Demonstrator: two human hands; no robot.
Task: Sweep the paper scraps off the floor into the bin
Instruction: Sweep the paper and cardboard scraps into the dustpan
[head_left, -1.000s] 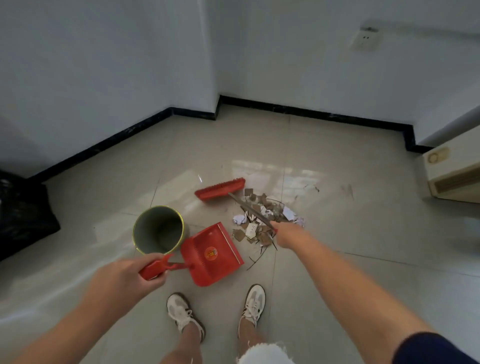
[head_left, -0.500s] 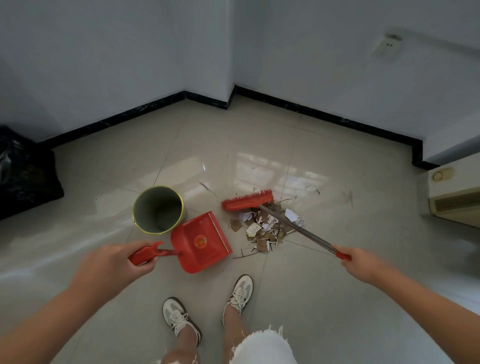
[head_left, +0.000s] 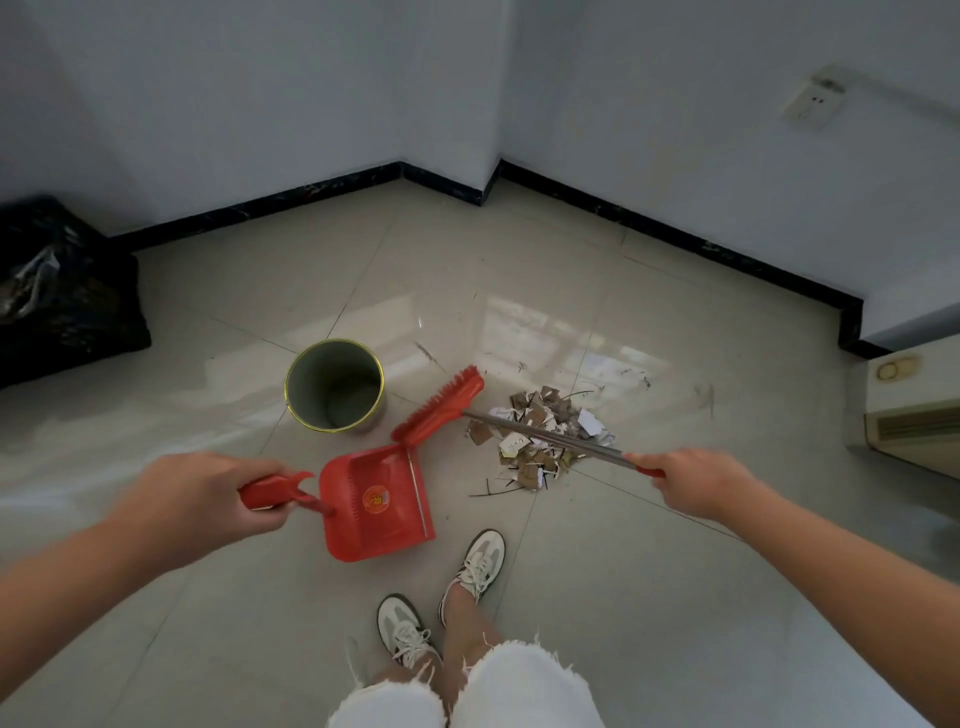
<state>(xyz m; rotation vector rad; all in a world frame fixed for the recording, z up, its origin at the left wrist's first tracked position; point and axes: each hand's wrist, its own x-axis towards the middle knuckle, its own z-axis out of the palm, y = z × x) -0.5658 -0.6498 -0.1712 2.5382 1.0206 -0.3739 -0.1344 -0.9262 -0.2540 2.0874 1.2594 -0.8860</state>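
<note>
A pile of brown and white paper scraps (head_left: 540, 436) lies on the tiled floor in the middle. My right hand (head_left: 698, 486) grips the end of a red broom's metal handle (head_left: 545, 436), which crosses over the pile. The red brush head (head_left: 441, 405) sits left of the pile, between it and the bin, its lower end touching the dustpan's far corner. My left hand (head_left: 208, 499) grips the handle of a red dustpan (head_left: 376, 504) resting on the floor, its open edge facing right. A round metal bin (head_left: 335, 384) with a yellow rim stands open behind the dustpan.
A black plastic bag (head_left: 62, 291) sits against the left wall. A cream unit (head_left: 914, 410) stands at the right edge. Black skirting (head_left: 675, 228) lines the walls, with a corner jutting out at the back. My feet in white sneakers (head_left: 475, 566) stand just below the dustpan.
The brush head has swung left from behind the pile to beside the bin and dustpan. My right hand has slid out to the handle's end. The dustpan has turned slightly.
</note>
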